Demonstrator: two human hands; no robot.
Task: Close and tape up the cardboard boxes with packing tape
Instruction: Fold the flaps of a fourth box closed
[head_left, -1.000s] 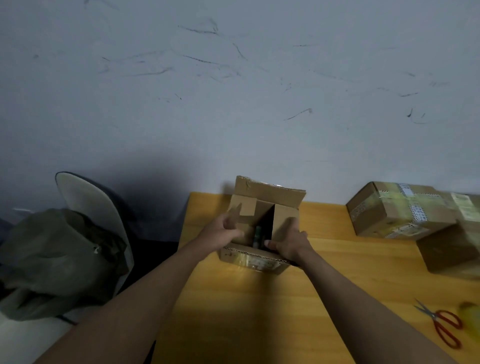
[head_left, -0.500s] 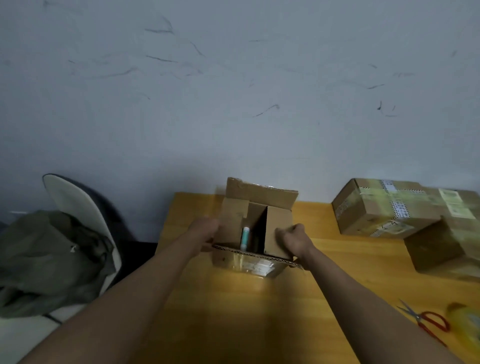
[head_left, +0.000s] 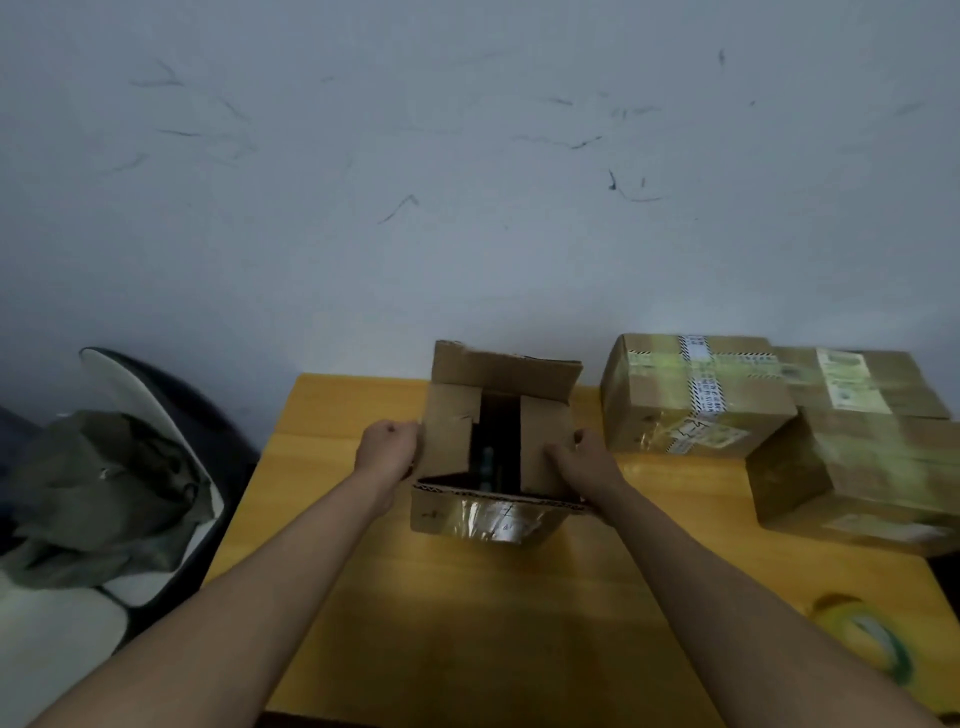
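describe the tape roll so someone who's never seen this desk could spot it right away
Start at the yellow wooden table against the scuffed wall and go to its near right corner, well in front of the stacked taped boxes. The packing tape roll lies there, blurred. It is the only round, yellowish-green thing among brown cartons.

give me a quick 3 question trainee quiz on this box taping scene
1. True or false: the open box is already taped shut on top.
2. Which hand folds the right side flap: A) left hand B) right hand?
3. Fill in: the tape roll lies on the table near its ____ edge.

Key: 1 false, a gap shows between the side flaps and the far flap stands up. 2 B. 3 right.
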